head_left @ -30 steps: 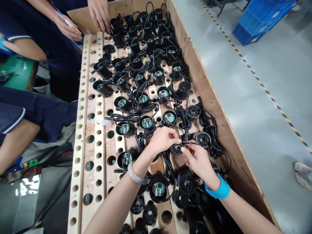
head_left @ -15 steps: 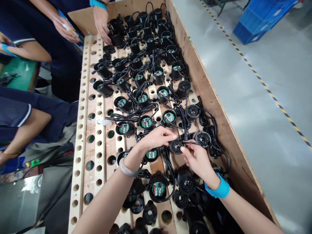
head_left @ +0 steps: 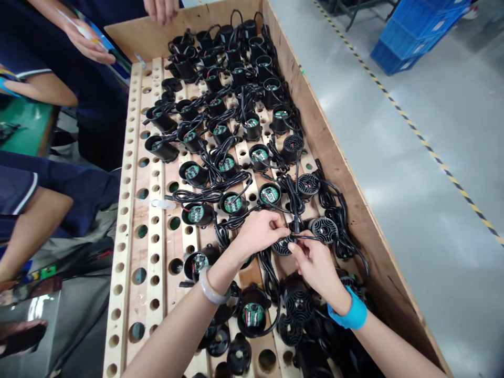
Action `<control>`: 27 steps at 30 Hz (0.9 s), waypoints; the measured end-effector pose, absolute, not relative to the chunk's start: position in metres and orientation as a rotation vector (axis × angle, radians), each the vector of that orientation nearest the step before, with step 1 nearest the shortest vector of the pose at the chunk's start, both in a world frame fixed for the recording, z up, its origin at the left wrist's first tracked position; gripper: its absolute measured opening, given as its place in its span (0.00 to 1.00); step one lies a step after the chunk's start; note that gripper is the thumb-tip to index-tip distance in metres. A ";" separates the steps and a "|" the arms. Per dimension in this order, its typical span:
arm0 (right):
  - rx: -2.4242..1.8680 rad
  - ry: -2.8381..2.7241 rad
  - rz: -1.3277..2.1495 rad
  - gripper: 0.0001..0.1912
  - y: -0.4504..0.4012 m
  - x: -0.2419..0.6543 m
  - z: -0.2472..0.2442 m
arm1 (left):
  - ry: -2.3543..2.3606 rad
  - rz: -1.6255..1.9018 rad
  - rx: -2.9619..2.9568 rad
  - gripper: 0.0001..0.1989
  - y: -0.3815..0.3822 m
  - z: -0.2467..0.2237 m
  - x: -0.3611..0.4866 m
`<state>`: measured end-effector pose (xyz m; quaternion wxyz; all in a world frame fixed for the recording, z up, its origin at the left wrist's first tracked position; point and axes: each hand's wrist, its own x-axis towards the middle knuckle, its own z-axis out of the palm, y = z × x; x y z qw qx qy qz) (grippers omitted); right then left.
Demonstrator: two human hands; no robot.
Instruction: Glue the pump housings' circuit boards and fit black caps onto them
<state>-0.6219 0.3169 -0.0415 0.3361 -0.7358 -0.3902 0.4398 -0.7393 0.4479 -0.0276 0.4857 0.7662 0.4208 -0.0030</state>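
Both my hands meet over a black round part with a patterned cover (head_left: 283, 247). My left hand (head_left: 263, 230), with a pale bangle on its wrist, has thumb and fingers pinched at the cover's upper edge; what lies between the fingertips is too small to name. My right hand (head_left: 315, 262), with a blue wristband, pinches a black cable (head_left: 309, 237) at the cover's right side. Another patterned cover (head_left: 325, 230) sits just to the right. Below, an open black housing (head_left: 252, 315) shows a green circuit board.
Many black housings with coiled cables stand on a drilled wooden rack (head_left: 155, 241) with a raised wooden side wall (head_left: 338, 157). Other people (head_left: 23, 194) are at the left. Blue crates (head_left: 413, 37) stand on the floor.
My left hand has moved right, closer to my right hand, its fingers now pinched over the cover. A co-worker's hand at the top has lifted off the housings. The view has shifted slightly.
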 end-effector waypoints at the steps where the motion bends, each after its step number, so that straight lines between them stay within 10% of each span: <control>1: -1.920 -1.016 1.149 0.14 0.317 -0.622 -0.041 | 1.025 -0.008 1.876 0.10 0.447 -0.027 -0.739; 27: -1.909 -0.963 1.147 0.14 0.318 -0.623 -0.047 | 0.849 -0.049 1.692 0.10 0.454 -0.021 -0.746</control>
